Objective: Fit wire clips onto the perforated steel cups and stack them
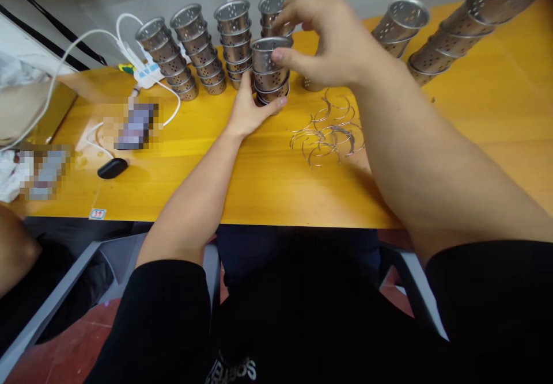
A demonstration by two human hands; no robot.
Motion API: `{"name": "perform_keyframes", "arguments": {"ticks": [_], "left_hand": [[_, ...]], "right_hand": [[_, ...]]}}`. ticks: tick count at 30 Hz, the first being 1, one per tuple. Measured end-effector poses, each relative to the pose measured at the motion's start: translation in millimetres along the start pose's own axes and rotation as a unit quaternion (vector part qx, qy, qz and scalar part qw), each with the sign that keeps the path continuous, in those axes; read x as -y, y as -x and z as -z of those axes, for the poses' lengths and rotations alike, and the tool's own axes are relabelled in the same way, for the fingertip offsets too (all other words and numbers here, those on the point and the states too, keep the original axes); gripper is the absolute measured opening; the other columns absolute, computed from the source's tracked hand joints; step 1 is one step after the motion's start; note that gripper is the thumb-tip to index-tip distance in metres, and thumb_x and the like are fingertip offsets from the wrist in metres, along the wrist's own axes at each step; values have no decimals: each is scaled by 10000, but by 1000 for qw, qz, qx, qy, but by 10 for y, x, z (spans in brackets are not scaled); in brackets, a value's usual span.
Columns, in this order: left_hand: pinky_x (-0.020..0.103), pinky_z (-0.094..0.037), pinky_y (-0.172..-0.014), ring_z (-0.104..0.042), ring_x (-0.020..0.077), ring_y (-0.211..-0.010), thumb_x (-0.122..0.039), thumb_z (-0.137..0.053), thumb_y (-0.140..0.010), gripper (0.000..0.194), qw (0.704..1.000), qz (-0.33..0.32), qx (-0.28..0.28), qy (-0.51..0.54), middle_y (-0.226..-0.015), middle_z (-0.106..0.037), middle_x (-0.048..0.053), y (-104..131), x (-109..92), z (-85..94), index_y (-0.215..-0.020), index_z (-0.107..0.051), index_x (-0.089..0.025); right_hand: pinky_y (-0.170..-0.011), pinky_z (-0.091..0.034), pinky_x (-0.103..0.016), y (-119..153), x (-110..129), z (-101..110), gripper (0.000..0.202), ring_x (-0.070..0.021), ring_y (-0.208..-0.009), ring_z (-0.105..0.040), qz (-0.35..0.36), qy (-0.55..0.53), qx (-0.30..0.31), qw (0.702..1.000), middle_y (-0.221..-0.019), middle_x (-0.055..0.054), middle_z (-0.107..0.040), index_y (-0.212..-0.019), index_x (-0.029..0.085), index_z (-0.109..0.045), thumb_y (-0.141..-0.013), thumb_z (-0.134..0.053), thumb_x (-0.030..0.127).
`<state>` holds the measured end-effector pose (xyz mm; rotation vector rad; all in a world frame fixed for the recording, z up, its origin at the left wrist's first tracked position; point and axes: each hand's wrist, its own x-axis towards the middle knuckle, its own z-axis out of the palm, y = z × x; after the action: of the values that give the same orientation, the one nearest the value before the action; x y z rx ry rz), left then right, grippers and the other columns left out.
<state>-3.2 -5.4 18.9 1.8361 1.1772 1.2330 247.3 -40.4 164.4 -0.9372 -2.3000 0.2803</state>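
Note:
My left hand (250,110) wraps round the lower part of a short stack of perforated metal cups (271,64). My right hand (322,38) is at the top of this stack, its thumb at the upper cup's rim and its fingers raised apart from the thumb. Behind it stands another cup stack (273,8), partly hidden by the right fingers. Three more stacks stand to the left, one of them (235,38) close by. A loose heap of thin curved wires (330,133) lies on the yellow table (268,188), below the right hand.
Further cup stacks (449,44) stand at the right. On the left are a power strip (149,75) with white cables, a blurred phone-like object (137,126), a black oval object (112,168) and a number label (97,214). Another person's arm (15,246) shows at the left edge.

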Motion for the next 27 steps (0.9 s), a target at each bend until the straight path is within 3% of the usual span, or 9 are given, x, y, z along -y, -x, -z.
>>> {"name": "perform_keyframes", "arguments": {"ticks": [3, 7, 10, 12, 14, 16, 19, 24, 27], "left_hand": [[656, -517, -1631, -702, 451, -1801, -637, -1237, -780, 1169, 1000, 3, -2, -4, -1870, -763, 100, -7, 5, 18, -1752, -619, -431], [665, -479, -1642, -631, 467, -1859, -640, -1233, -799, 1194, 1000, -2, 11, -10, -1925, -707, 133, -11, 84, 62, -1778, -594, -399], [664, -481, -1632, -633, 470, -1836, -542, -1246, -786, 1208, 999, 1, 26, -36, -1952, -656, 170, -27, 207, 101, -1781, -580, -374], [681, -472, -1636, -639, 480, -1821, -431, -1242, -765, 1194, 998, 11, 25, -59, -1936, -648, 207, -39, 289, 119, -1757, -584, -333], [681, -466, -1637, -642, 479, -1818, -329, -1214, -759, 1171, 997, 12, 20, -79, -1906, -654, 236, -46, 354, 123, -1744, -582, -279], [647, -469, -1635, -658, 458, -1806, -249, -1190, -757, 1165, 996, 4, 16, -90, -1863, -674, 253, -48, 400, 116, -1747, -576, -227], [620, -475, -1627, -665, 440, -1799, -215, -1182, -770, 1154, 996, -1, 14, -86, -1829, -687, 245, -47, 446, 98, -1755, -580, -204], [657, -567, -1557, -679, 466, -1754, -223, -1164, -794, 1099, 997, 9, 18, -75, -1826, -670, 247, -36, 478, 119, -1742, -607, -220], [703, -604, -1521, -716, 484, -1684, -252, -1197, -771, 1119, 997, 22, 37, -58, -1839, -676, 234, -30, 455, 147, -1732, -624, -272]], "right_hand": [[-1258, -681, -451, -5, 23, 113, 297, -322, -1504, -807, -19, 14, -73, 997, -1666, -217, -806, -1532, 154, -872, -1263, -805, 259], [-1107, -702, -403, 25, 72, 301, 353, -296, -1182, -910, -150, 62, -127, 978, -1452, -226, -925, -1435, 52, -931, -1324, -618, 173], [-1126, -684, -474, 89, -30, 323, 351, -353, -1217, -897, -243, 84, -6, 966, -1447, -254, -933, -1507, 35, -943, -1284, -711, 172], [-1099, -672, -532, 131, -210, 233, 400, -376, -1195, -866, -286, 114, 113, 945, -1424, -229, -932, -1561, 100, -927, -1206, -966, 281], [-1024, -660, -523, 162, -453, 91, 318, -324, -1032, -818, -277, 141, 169, 935, -1308, -171, -935, -1404, 174, -947, -1142, -1066, 310], [-882, -613, -459, 183, -694, -49, 155, -256, -841, -711, -255, 149, 166, 941, -1141, -126, -916, -1213, 233, -911, -1162, -1016, 336], [-774, -515, -423, 200, -912, -156, 253, -227, -759, -621, -215, 146, 151, 954, -1016, -111, -892, -1060, 254, -851, -1222, -924, 434], [-890, -542, -452, 307, -850, -20, 253, -218, -778, -610, -240, 117, 124, 956, -963, -88, -859, -943, 265, -795, -1106, -964, 169], [-918, -576, -467, 535, -768, 134, 191, -244, -787, -632, -186, 80, 87, 975, -943, -68, -840, -1004, 292, -817, -1097, -920, 161]]}}
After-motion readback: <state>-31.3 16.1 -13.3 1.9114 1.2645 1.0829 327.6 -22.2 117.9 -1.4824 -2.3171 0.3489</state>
